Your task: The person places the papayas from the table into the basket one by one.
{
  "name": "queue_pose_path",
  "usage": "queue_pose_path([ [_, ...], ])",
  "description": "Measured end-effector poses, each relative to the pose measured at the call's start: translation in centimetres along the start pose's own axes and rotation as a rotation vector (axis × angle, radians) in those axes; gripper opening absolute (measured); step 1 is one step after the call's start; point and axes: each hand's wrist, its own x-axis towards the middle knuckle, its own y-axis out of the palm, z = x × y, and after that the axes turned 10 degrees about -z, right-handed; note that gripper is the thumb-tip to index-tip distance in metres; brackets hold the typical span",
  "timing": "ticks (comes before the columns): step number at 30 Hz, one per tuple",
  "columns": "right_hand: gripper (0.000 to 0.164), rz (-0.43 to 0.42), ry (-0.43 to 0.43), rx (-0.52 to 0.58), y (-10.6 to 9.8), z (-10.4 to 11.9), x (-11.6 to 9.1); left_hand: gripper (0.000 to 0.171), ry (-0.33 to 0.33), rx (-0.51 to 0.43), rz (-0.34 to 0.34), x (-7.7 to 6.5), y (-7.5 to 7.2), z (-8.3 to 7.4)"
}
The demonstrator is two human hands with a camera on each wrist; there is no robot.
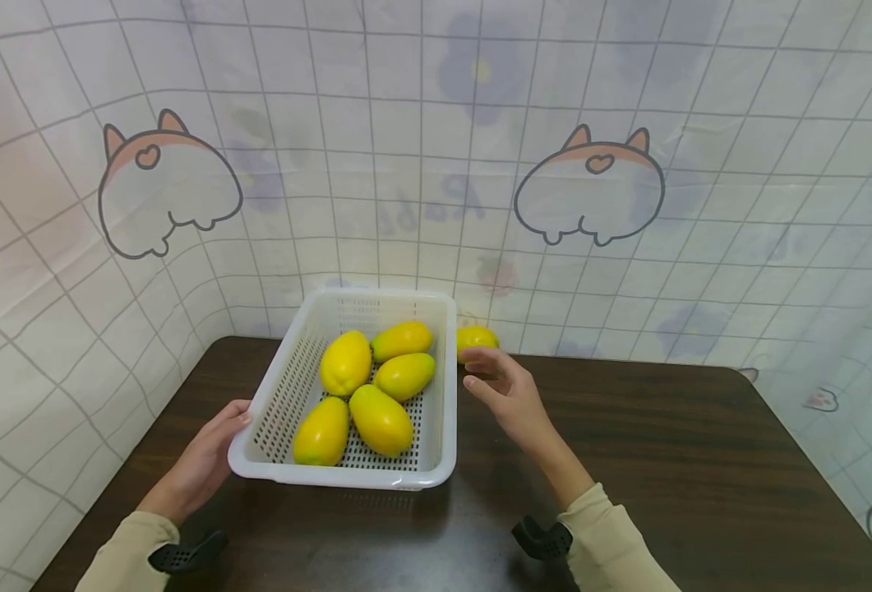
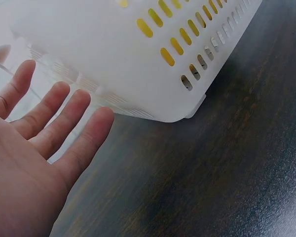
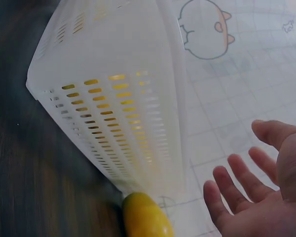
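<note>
A white plastic basket (image 1: pixel 347 475) with slotted sides holds several yellow mangoes (image 1: pixel 381 421) with greenish tips. Another mango (image 1: pixel 477 337) lies outside, against the basket's far right side; the right wrist view shows its end at the bottom. At the basket's near left corner is my left hand (image 1: pixel 202 460), its fingers (image 2: pixel 71 111) spread and fairly straight along the outer wall by the rim. My right hand (image 1: pixel 509 395) hovers right of the basket, just in front of the outside mango. Its fingers (image 3: pixel 232 185) are loosely bent and hold nothing.
The basket stands on a dark brown wooden table (image 1: pixel 628 444). A white grid-patterned cloth (image 1: pixel 406 164) with cartoon animal prints hangs behind the table and along both sides. Black bands (image 1: pixel 542 538) sit on both wrists over light sleeves.
</note>
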Motion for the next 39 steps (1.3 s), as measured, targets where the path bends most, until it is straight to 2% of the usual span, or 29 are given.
queue_pose_path([
  [11, 0.037, -0.078, 0.030, 0.020, -0.5, -0.2, 0.1, 0.036, -0.024, 0.044, -0.022, 0.0, -0.1, 0.0],
  [17, 0.039, -0.115, 0.037, -0.011, -0.6, -0.5, 0.2, 0.035, -0.020, 0.049, -0.025, 0.0, 0.0, -0.1],
  [33, 0.043, -0.157, 0.063, -0.060, -1.1, -1.2, 0.5, 0.036, -0.024, 0.050, -0.030, -0.1, 0.0, -0.1],
  [39, 0.044, -0.161, 0.101, -0.075, -1.4, -1.2, 0.7, 0.036, -0.024, 0.047, -0.027, 0.0, 0.0, -0.1],
])
